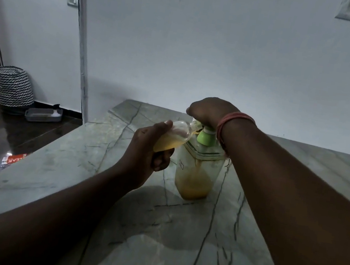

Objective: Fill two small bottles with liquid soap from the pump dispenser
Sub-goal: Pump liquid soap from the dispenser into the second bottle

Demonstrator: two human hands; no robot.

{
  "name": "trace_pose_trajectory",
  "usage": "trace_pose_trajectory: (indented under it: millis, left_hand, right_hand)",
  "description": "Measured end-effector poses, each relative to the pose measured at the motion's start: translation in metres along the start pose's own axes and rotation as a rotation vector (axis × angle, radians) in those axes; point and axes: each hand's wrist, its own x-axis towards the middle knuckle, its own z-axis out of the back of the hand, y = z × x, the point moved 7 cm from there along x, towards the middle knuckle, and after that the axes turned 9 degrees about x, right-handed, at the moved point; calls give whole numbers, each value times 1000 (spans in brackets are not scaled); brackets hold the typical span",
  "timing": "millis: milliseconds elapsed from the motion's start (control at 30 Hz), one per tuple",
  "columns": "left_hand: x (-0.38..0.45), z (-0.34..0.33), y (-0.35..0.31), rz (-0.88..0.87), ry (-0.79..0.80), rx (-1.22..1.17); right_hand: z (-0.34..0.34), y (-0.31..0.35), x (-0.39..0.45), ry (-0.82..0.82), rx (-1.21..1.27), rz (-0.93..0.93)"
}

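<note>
Nearest the camera is the marble counter point(152, 243), bare in the foreground, with its left edge running diagonally away over the dark floor.

Next comes the left hand point(143, 150), fingers and thumb curled round the base of a small bottle point(174, 135). The bottle lies tilted, its long axis running from the palm up and to the right, so its mouth points at the pump spout. It looks roughly half full of yellow soap, pooled at the lower, hand end.

Just right of it stands the dispenser point(196, 172), upright on the counter and holding soap in its lower part. The bottle's neck meets the spout beside the green collar point(205, 137) (the exact contact is too blurred to judge).

Above it, the right hand point(209, 112) presses down on the pump head; whether its fingers are curled round it or lie flat I cannot tell.

The next pump stroke depends on mouth and spout staying in line. There is open counter to the right of the dispenser, less to the left. No second bottle is in view.

Farthest off, a zigzag basket point(14, 86) sits by the wall.
</note>
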Motion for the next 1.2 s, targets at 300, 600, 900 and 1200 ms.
trace_pose_trajectory:
  millis: [300, 600, 900, 1200]
  left_hand:
    - [-3, -2, -5, -16, 15, -5]
    - [1, 0, 4, -1, 2, -3]
    - [-2, -4, -6, -22, -6, -14]
    - [-1, -1, -3, -17, 1, 4]
  right_hand:
    - [6, 7, -4, 22, -31, 1]
    - [-2, 1, -1, 24, 1, 10]
    - [6, 4, -9, 76, -1, -28]
    - [5, -1, -8, 10, 98, -43]
